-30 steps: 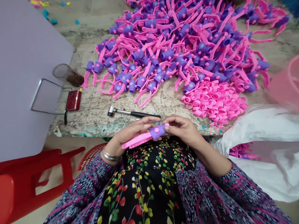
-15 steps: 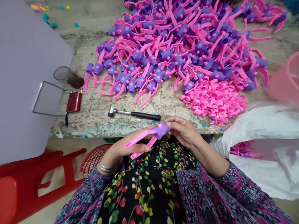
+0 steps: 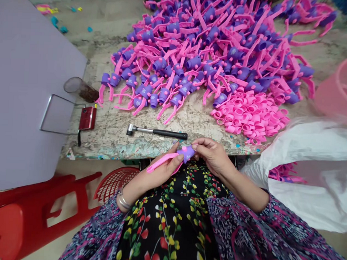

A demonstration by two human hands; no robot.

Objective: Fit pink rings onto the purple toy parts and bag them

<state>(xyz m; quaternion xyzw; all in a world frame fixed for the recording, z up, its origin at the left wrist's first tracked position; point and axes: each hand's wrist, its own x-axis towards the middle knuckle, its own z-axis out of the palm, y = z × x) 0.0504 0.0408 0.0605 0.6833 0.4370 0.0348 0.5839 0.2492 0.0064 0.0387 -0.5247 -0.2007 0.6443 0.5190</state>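
Observation:
Between my hands, just in front of the table edge, is a purple toy body with pink arms (image 3: 186,153), its arms pointing left. My left hand (image 3: 164,168) is closed around it, with the thumb against the purple part and one pink arm lying across the hand. The fingertips of my right hand (image 3: 208,151) pinch its right end; whether a small ring is between them I cannot make out. A hammer (image 3: 158,133) with a black handle lies on the table (image 3: 110,138) just beyond my hands.
Many more purple and pink toy bodies (image 3: 193,62) cover the far table. Beside them is a heap of pink rings (image 3: 251,116). At right stand a pink tub (image 3: 333,91) and a white sack (image 3: 319,151). A glass (image 3: 80,89), a red box (image 3: 87,118) and a red chair (image 3: 40,212) are left.
My left hand has shifted its hold, its thumb moving up from the pink arms onto the purple body. The right hand keeps its pinch at the right end.

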